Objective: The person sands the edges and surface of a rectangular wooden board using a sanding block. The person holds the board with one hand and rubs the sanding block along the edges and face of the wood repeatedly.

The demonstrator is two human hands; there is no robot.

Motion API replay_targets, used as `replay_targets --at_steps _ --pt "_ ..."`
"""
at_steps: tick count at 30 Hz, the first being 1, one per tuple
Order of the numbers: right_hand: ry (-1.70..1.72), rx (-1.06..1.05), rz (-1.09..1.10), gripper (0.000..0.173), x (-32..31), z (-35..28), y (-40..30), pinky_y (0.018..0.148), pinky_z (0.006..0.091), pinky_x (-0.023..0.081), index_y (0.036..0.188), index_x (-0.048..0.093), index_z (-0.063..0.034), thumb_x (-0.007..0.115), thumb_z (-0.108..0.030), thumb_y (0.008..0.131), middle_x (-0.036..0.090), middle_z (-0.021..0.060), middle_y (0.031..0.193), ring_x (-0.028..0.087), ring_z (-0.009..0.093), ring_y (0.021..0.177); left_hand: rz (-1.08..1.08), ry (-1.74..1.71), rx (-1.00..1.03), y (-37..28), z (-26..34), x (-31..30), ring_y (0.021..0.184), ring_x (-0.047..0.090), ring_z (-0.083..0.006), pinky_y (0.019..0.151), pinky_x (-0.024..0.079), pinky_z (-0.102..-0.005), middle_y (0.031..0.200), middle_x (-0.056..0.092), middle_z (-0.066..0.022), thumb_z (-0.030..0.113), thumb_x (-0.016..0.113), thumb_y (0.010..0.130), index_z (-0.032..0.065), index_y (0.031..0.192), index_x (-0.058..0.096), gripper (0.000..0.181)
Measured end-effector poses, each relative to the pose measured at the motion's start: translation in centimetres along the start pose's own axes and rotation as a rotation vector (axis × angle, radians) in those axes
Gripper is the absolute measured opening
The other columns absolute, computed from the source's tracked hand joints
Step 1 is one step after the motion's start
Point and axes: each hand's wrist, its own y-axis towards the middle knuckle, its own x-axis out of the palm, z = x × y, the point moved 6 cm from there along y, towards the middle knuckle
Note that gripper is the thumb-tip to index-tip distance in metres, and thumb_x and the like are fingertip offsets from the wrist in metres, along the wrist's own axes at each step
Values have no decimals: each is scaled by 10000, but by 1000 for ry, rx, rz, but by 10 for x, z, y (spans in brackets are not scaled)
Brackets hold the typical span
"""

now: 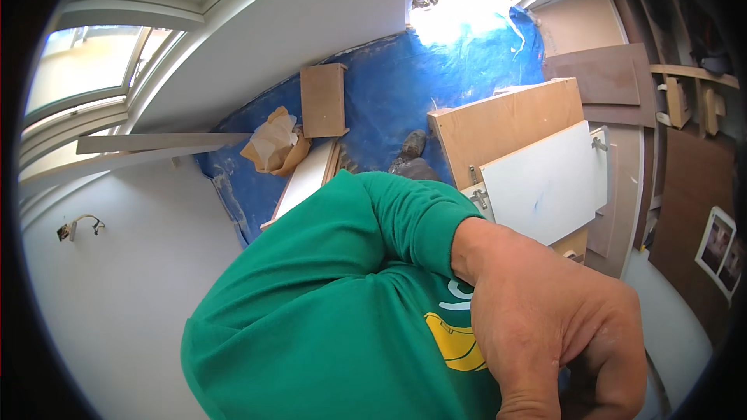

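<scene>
My left hand (554, 315) is close to the camera at the lower right, its back showing below a green sleeve (432, 221). The arm bends across my chest. Thumb and curled fingers point down, with a dark gap between them; the fingertips are cut off or hidden, so I cannot tell whether they hold anything. My right hand is out of view. Behind the wrist, white cabinet doors (540, 181) with metal hinges lean against a wooden cabinet panel (508, 122). A yellow print (455, 341) shows on my green top.
A blue floor sheet (373, 93) bears my boot (413, 144), a wooden drawer-like box (323, 99), a crumpled paper bag (277, 143) and white-faced boards (306, 184). Brown panels (595, 76) stand at the right. Wires (87, 221) stick out of the left wall; roof windows (87, 64) are above.
</scene>
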Motion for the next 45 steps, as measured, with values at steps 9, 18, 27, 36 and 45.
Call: replay_targets --at_steps 9,18,27,36,45 --pt "-31 -26 -16 857 -1 -4 5 974 519 504 1281 700 119 680 -691 999 694 347 1162 665 461 1147 -40 374 -427 -17 -18 -31 942 748 -177 831 590 -333 1043 812 -66 199 905 961 -8 1164 793 311" --pt "-53 15 -28 895 3 4 7 1027 527 507 1316 703 130 660 -709 1007 705 376 1221 674 481 1219 685 1486 -873 -195 38 -156 1225 726 -362 1074 566 -471 1298 769 -170 300 754 1056 30 1410 731 446" --pt "-210 113 -79 934 19 -1 5 1081 534 511 1350 705 142 640 -727 1015 717 404 1279 683 501 1291 1668 1017 -1824 -542 80 -250 1576 516 -425 1267 467 -533 1666 573 -246 642 790 951 30 1543 674 859" --pt "-543 -18 -218 996 70 -23 40 1086 535 522 1325 705 166 608 -774 1010 716 404 1287 688 513 1272 2046 513 -2239 -603 34 -253 1532 406 -668 1188 342 -847 1747 319 -393 560 758 971 61 1815 138 1160" --pt "-616 -41 -677 634 109 4 62 1319 562 319 1832 137 -357 322 -482 1238 303 356 1792 405 553 1598 2045 422 -2107 -691 -5 -266 1504 407 -689 1159 372 -816 1783 193 -404 548 721 1001 198 1839 3 1158"
